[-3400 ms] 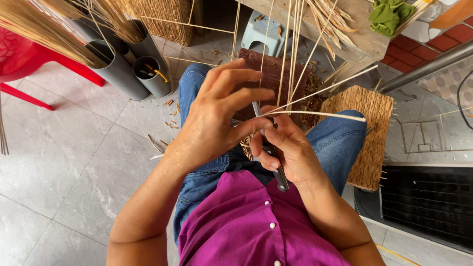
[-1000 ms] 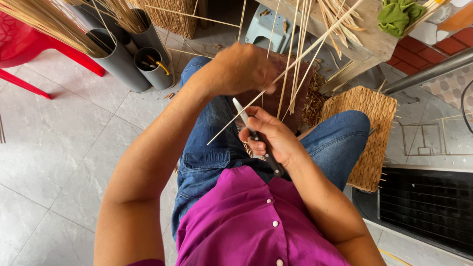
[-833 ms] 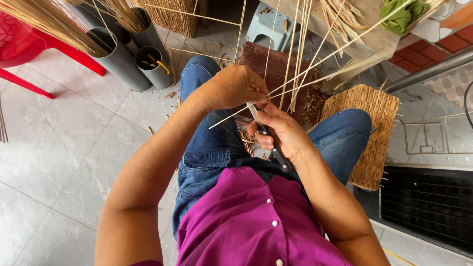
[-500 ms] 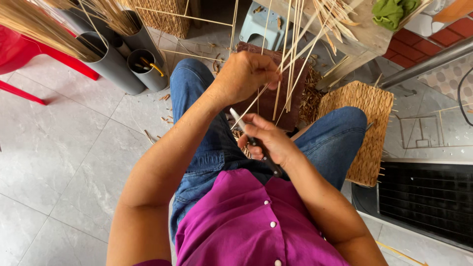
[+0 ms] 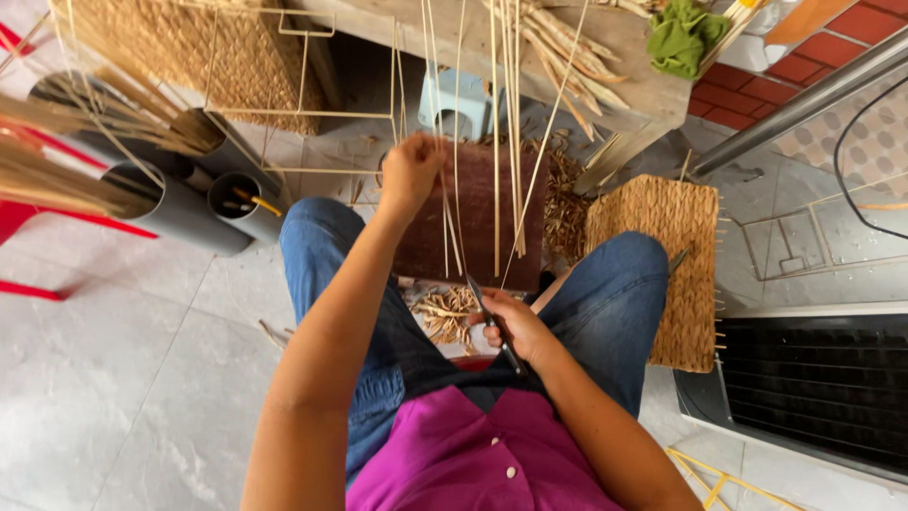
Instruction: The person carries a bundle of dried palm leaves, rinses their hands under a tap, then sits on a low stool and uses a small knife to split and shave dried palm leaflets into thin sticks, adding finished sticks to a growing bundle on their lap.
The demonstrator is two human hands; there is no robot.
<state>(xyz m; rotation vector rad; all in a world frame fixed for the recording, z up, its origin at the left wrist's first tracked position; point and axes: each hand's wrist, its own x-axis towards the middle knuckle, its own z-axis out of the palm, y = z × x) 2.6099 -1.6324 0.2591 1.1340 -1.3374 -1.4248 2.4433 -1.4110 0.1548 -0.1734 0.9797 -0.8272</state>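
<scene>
**Blade sits close under the strips we hold up: slip and cut risks**

Left hand (image 5: 413,173) is raised and stretched forward, fingers closed around a bunch of thin pale strips (image 5: 452,142). The strips run up past the fingers toward the wooden bench (image 5: 605,47) and hang down below them in front of the dark brown board (image 5: 478,222).

Right hand (image 5: 511,326) rests low between our knees, fingers wrapped around the handle of a knife (image 5: 487,317). The blade points up and forward, its tip just under the loose lower ends of the strips.

Risks as we judge them:
- Strips are thin and springy. If our left grip loosens, some likely slide out and drop into the shavings pile (image 5: 445,317) just beside the knife hand.
- Blade tip is near the strip ends and the denim on our thighs. A slip off a strip likely sends the edge toward the left forearm crossing above it, or into a leg.
- Long strips fan out above the fingers. They could snag on the wire frame (image 5: 312,114) left of the raised hand.
- We can't tell how sharp the blade is, or how many strips the left fingers actually pinch.
</scene>
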